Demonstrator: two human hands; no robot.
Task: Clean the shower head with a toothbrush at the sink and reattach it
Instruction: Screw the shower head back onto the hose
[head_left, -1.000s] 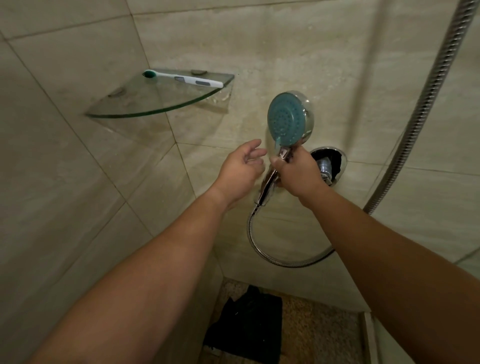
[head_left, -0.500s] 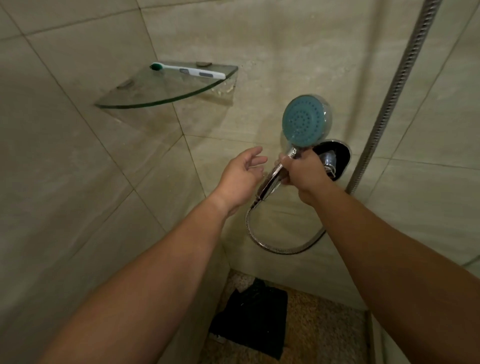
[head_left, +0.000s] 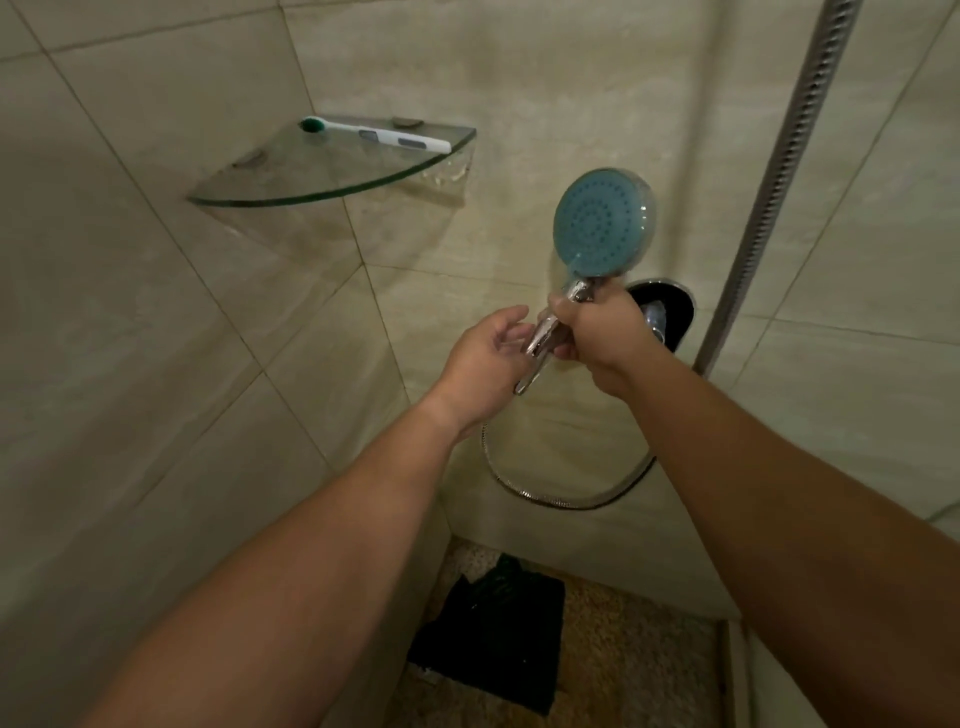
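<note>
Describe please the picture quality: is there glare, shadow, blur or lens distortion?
Head view: light is dim and warm; small glints sit on the chrome handle of the shower head and on the hose; the glass shelf casts a faint shadow on the tiles; wide-angle distortion bends tile lines and stretches the forearms; the floor is darkest; nothing is strongly blurred.

Two hands are in view: the left hand (head_left: 485, 358) and the right hand (head_left: 602, 330), each on a bare forearm. There is one shower head (head_left: 602, 223) with a blue-green face, and one metal hose (head_left: 561, 499) looping below it and running up the far right. One toothbrush (head_left: 376, 136) lies on one glass corner shelf (head_left: 311, 195) at the far left. One round wall fitting (head_left: 667, 312) sits on the far wall. One dark cloth (head_left: 491, 634) lies on the near floor.
</note>
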